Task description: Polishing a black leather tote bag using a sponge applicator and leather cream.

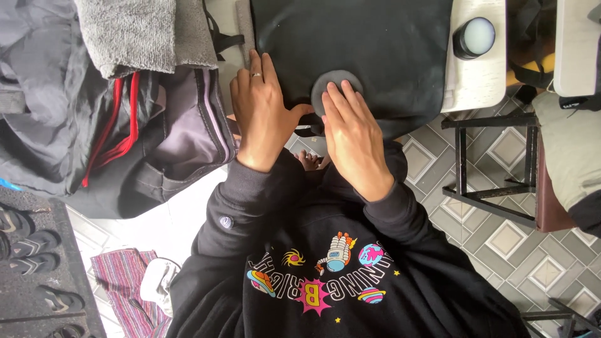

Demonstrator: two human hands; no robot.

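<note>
Pressing flat, open left hand and right hand smooth soft black garment; likely light, floppy; best gripped along edges.

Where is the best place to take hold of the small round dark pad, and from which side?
Probably its far rim, from above: the round dark pad lies flat on the black cloth, and the right hand covers its near half.
</note>
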